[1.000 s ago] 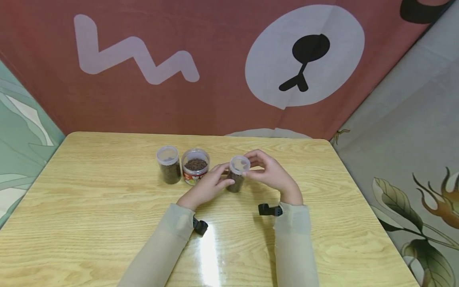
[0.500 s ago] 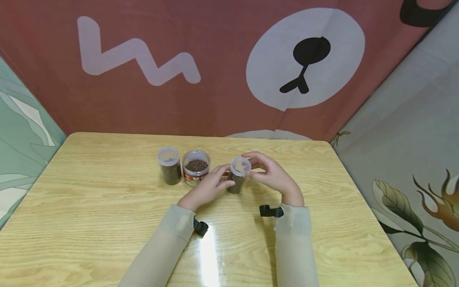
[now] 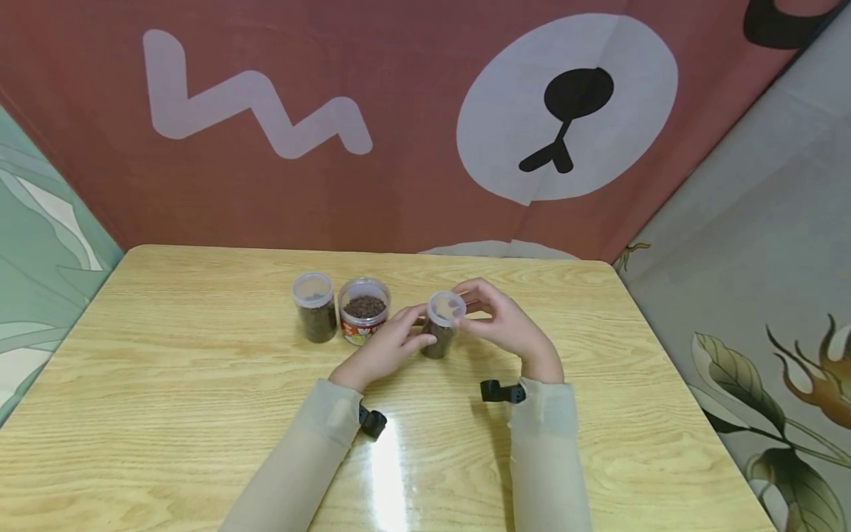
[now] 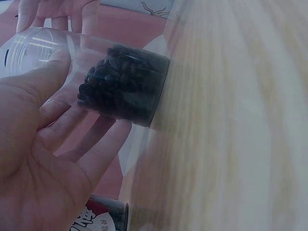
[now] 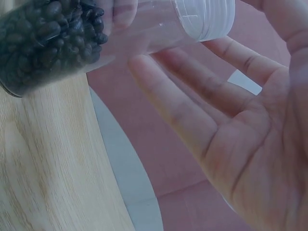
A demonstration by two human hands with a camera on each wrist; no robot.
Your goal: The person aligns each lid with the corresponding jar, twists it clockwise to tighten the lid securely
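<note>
A clear jar of dark beans (image 3: 439, 336) with a translucent lid (image 3: 446, 307) stands upright on the table, right of its middle. My left hand (image 3: 385, 347) grips the body from the left, the thumb in front, as the left wrist view shows closely. From the right, my right hand (image 3: 508, 323) holds the lid between thumb and fingers. In the right wrist view the lower fingers (image 5: 178, 110) stretch out beside the clear wall. The beans (image 4: 122, 79) fill roughly the lower half of the jar.
Left of my left hand stands a clear jar with a colourful label (image 3: 361, 330), holding brown bits and seen without a lid. Beside it is another lidded jar of dark contents (image 3: 315, 314). The wooden table (image 3: 199, 384) meets a red printed cloth (image 3: 399, 199) behind.
My right fingers shift slightly around the lid, away and back up at the far side. The left hand and the jars keep their places, apart from a small camera shift.
</note>
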